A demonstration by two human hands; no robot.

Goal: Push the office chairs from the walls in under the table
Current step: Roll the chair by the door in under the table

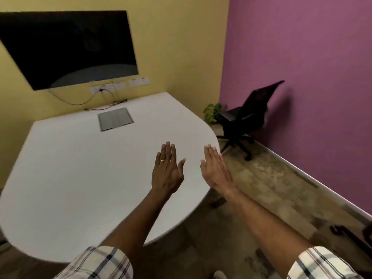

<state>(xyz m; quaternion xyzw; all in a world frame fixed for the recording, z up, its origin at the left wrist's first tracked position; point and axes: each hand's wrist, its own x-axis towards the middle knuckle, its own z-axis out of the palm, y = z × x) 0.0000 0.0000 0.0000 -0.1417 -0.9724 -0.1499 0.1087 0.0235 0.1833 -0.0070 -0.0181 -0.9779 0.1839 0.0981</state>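
A black office chair (248, 115) stands in the far right corner against the purple wall, its back tilted toward the wall. The white table (84, 170) with rounded corners fills the left and middle of the view. My left hand (168, 170) is stretched out flat over the table's right part, fingers apart, holding nothing. My right hand (216, 168) is held out beside it above the table's right edge, palm turned inward, fingers straight and empty. Both hands are well short of the chair.
A dark screen (68, 47) hangs on the yellow wall above sockets and cables. A grey cable hatch (115, 119) sits in the tabletop. A small green plant (212, 111) stands in the corner behind the chair. Patterned floor runs along the purple wall; a dark object (346, 236) lies at lower right.
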